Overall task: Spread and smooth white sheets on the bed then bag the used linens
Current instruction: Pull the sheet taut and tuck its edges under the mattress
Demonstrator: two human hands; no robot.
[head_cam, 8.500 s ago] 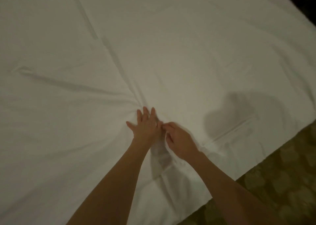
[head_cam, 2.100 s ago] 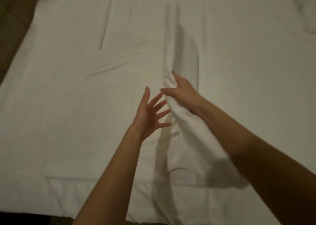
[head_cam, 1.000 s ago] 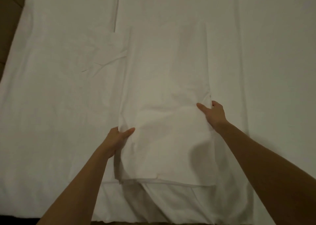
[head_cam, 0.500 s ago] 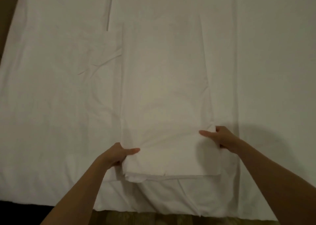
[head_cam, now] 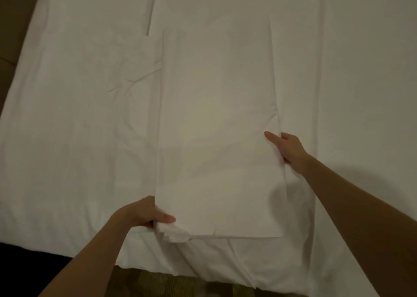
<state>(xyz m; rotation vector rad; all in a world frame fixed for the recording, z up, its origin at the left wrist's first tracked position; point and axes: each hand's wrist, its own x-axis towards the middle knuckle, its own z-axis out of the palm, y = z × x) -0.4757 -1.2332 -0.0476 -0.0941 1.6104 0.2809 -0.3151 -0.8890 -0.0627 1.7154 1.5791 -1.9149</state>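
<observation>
No brand, label or writing can be read anywhere; all the cloth is plain white.

A folded sheet [head_cam: 216,134] lies as a long rectangle in the middle of the frame, on top of the spread sheet [head_cam: 67,138] that covers the bed. The left hand [head_cam: 141,212] grasps the folded sheet at its lower left corner, with the thumb on top and the fingers under the layers. The right hand [head_cam: 287,148] grasps the right edge, higher up in the frame, with the thumb lying on the top surface and the fingers curled around the side.

Compared with half a second ago, the right hand is now further up along the right edge, while the left hand keeps its place at the lower left corner. The corner layers under the left thumb are now more fanned out and slightly lifted. The folded sheet stays in about the same place on the bed.

The fingers of both hands are hidden under the cloth, so only the thumbs and the backs of the hands show. Both forearms are cut off by the lower edge of the frame. The light is dim, and the borders between the white layers are hard to make out, mainly at the upper end of the folded sheet. A dark strip at the upper left and a patterned floor [head_cam: 180,285] at the bottom are only partly seen.
</observation>
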